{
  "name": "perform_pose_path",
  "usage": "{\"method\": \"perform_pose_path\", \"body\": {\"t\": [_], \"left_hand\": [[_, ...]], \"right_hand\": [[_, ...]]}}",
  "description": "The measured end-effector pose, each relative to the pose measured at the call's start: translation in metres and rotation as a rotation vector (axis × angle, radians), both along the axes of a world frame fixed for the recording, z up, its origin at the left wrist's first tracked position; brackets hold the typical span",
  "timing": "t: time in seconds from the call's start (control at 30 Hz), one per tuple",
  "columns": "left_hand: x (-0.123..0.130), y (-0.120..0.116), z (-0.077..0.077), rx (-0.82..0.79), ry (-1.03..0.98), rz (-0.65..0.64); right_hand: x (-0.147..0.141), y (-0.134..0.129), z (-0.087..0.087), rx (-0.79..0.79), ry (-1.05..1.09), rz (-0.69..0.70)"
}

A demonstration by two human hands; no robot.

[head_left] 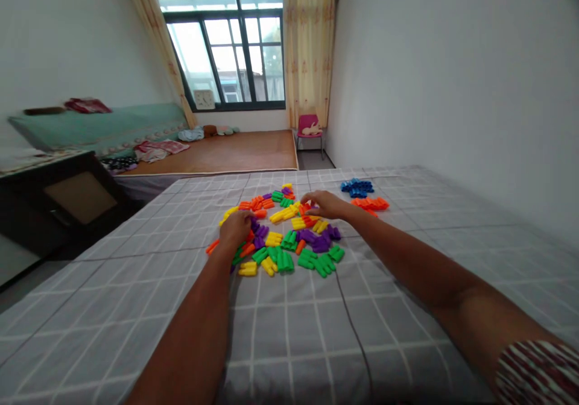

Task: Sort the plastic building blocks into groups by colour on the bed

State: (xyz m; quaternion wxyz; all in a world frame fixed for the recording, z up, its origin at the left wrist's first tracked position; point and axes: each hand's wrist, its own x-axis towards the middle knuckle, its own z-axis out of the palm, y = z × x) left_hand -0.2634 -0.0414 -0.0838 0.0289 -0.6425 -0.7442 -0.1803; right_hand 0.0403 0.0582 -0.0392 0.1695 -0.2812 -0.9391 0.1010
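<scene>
Small plastic toy pieces with tube-like prongs lie in a loose spread on the bed. My left hand (236, 226) is at the left side of this spread, close to some purple pieces (259, 232); its fingertips are mostly hidden behind the hand. Over the far right part, my right hand (324, 204) has its fingers bent down onto an orange piece (306, 213). Yellow pieces (284, 213) lie between the hands. Green pieces (284, 260) and a yellow piece (248, 269) are nearer to me.
A blue group of pieces (357, 187) and an orange group (371, 204) sit apart at the right. The grey checked sheet (307, 339) covers the bed. Beyond are a brown-topped bed (235, 149), a pink chair (309, 123) and a dark cabinet (63, 206).
</scene>
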Motion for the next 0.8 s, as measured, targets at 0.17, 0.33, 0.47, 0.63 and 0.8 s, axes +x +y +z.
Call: {"method": "perform_pose_path", "body": {"t": [0.17, 0.33, 0.47, 0.63, 0.8], "left_hand": [[0.002, 0.0, 0.004, -0.026, 0.028, -0.018], [0.005, 0.0, 0.005, -0.019, 0.024, -0.022], [0.002, 0.004, 0.0, -0.013, 0.024, -0.036], [-0.002, 0.005, -0.002, -0.017, 0.059, -0.057], [-0.005, 0.006, -0.003, -0.005, 0.074, -0.075]], "right_hand": [[0.106, 0.03, 0.015, -0.032, 0.108, -0.31], [0.189, 0.04, 0.015, -0.216, 0.063, -0.345], [0.203, 0.036, 0.017, -0.33, -0.073, -0.275], [0.225, 0.046, 0.018, -0.246, -0.21, -0.449], [0.258, 0.064, -0.003, -0.027, -0.219, -0.781]]}}
